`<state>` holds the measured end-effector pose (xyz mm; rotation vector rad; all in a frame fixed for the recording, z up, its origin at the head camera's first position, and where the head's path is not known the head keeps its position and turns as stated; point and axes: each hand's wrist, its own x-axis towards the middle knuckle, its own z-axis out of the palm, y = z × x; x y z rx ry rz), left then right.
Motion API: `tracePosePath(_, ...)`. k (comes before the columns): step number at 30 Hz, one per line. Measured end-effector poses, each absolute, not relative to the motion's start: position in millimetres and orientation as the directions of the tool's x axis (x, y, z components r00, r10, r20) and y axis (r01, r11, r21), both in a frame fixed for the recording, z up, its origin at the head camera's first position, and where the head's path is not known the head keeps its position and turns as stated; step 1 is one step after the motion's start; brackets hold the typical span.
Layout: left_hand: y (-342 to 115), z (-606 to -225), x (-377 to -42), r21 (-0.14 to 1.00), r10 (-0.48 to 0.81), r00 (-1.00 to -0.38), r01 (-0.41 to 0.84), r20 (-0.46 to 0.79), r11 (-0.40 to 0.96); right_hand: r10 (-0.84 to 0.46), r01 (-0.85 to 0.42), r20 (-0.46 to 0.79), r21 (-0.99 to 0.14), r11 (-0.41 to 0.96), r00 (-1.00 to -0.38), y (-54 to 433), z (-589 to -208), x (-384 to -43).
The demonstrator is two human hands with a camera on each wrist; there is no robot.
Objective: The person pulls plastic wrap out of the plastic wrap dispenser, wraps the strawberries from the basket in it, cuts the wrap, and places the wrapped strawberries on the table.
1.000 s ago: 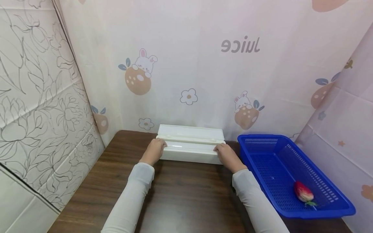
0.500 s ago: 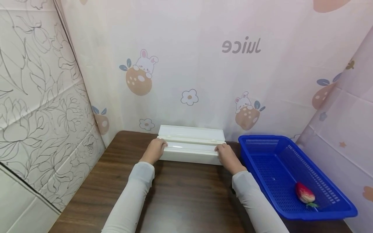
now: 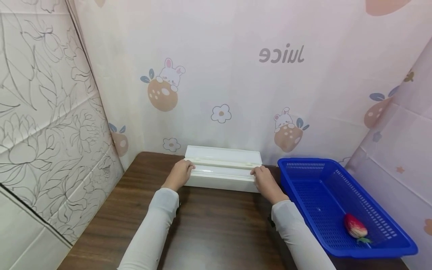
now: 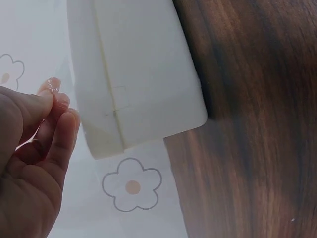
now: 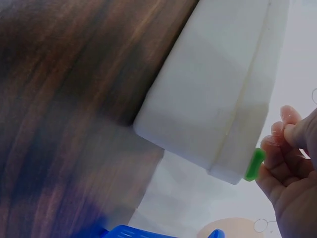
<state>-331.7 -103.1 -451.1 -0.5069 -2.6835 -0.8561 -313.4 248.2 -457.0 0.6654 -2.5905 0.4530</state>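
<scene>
So closest to my head cam it's two pale sleeves [image 3: 145,236] stretched over the dark wood table [image 3: 219,232]. Off to the right, a blue basket [image 3: 372,252] has a red fruit [image 3: 356,226] with green leaves lying in its near end. Farther out, the left hand [image 3: 177,175] has thumb and fingertips closed together, pinching what I'd call clear film [image 4: 54,85]. My right hand [image 3: 267,184] has the same pinch on it, though it's barely visible there. Between them, near the table's back edge, sits the long white box [image 3: 221,182], lid [image 3: 222,153] tipped back. There's a green piece [image 5: 254,164] at its right end, just beside my fingers; can't tell if they touch. Behind everything: the bunny-print curtain [image 3: 219,75].
</scene>
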Motion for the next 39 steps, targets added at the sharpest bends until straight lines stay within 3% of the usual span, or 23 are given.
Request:
tracePosePath(14, -107.4, -444.1, -329.1, 0.507, 0.225, -0.898, 0.403, 0.377, 0.762, -0.352, -0.500, 0.485, -0.216, 0.839, -0.800, 250.6, -445.0, -311.9)
tracePosePath(24, -108.7, -437.1, -326.0, 0.516, 0.200, -0.894, 0.400, 0.400, 0.758, -0.344, -0.518, 0.552, -0.195, 0.833, -0.760, 250.0, -437.8, -311.7)
tracePosePath(33, -105.1, -439.7, -322.2, 0.565, 0.177, -0.909, 0.377, 0.377, 0.734, -0.274, -0.427, 0.391, -0.386, 0.817, -0.878, 247.9, -435.4, -310.6)
tracePosePath(39, -105.0, -440.4, -321.1, 0.579, 0.174, -0.906, 0.384, 0.385, 0.719, -0.307, -0.482, 0.465, -0.323, 0.815, -0.831, 248.5, -436.9, -311.9)
